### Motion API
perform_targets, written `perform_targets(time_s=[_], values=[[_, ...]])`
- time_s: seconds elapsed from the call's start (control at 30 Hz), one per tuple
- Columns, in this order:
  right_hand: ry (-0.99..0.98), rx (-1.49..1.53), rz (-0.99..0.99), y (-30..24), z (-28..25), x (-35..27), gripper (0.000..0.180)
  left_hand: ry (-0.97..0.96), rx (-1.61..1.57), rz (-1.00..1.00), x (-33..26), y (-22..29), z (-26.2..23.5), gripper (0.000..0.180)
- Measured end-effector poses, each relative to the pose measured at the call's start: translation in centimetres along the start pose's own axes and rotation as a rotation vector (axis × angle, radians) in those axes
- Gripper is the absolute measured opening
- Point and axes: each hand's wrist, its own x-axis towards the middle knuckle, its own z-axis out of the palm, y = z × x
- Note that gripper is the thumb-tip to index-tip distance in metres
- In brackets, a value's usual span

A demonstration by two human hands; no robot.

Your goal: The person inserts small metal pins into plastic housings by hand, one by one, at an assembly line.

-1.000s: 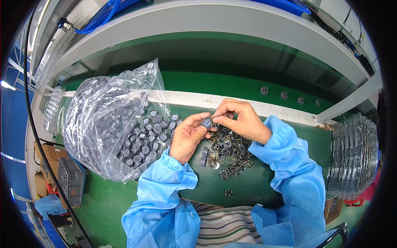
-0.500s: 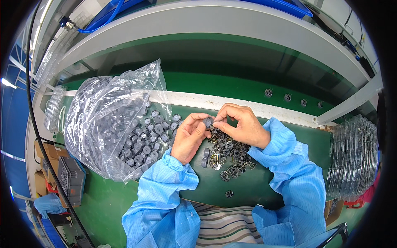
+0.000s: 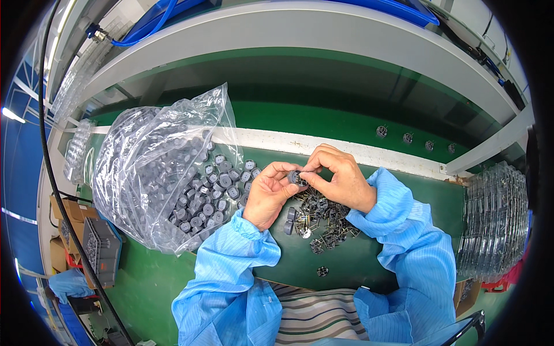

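Observation:
Between my hands, over the middle of the green table, is a small round grey plastic cap (image 3: 294, 176). My left hand (image 3: 268, 195) pinches it between thumb and fingers. The fingertips of my right hand (image 3: 337, 180) are closed at its right side; whether they also hold a small part is hidden. Just below lies a pile of small black parts with metal pins (image 3: 329, 222). Two loose grey caps (image 3: 289, 221) sit at its left edge. A single black part (image 3: 322, 271) lies apart, nearer to me.
At the left, a clear plastic bag (image 3: 150, 167) spills many grey caps (image 3: 216, 190) onto the table. Several small assembled pieces (image 3: 408, 138) stand in a row behind the white ledge (image 3: 398, 158). Stacked clear trays (image 3: 493, 222) rise at the right. A black cable (image 3: 51, 173) hangs at the left.
The grey cap has turned between my fingers, and my right fingertips have shifted slightly at its side. The whole view has moved a little.

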Motion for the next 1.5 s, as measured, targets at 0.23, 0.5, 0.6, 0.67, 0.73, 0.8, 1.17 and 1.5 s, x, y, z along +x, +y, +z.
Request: perform_targets(time_s=[0.23,0.5,0.6,0.67,0.73,0.8,1.17,1.5], values=[[0.032,-0.092,-0.089,-0.2,0.3,0.1,0.015,0.037,0.171,0.118,-0.3,-0.4,0.0,0.036],[0.022,-0.261,-0.249,-0.6,0.1,0.0,0.017,0.054,0.202,0.110,-0.4,-0.3,0.2,0.033],[0.006,-0.249,-0.236,-0.5,0.2,-0.2,0.018,0.086,0.302,0.166,-0.4,-0.3,0.6,0.031],[-0.043,-0.036,0.116,-1.0,0.5,-0.6,0.022,0.110,0.405,0.219,-0.3,-0.3,0.7,0.029],[-0.088,0.190,0.238,0.3,1.1,-1.2,0.025,0.109,0.699,0.442,-0.2,-0.1,0.8,0.028],[-0.131,0.412,0.365,0.9,1.2,-1.5,0.028,0.120,0.814,0.486,-0.1,-0.1,0.9,0.028],[0.242,-0.205,0.167,6.0,-4.7,1.9,0.011,0.435,1.655,0.538,-0.3,2.6,-0.3,0.050],[0.394,-1.065,0.134,13.2,-9.6,0.5,0.010,0.385,1.987,0.346,-0.5,2.9,-1.8,0.042]])
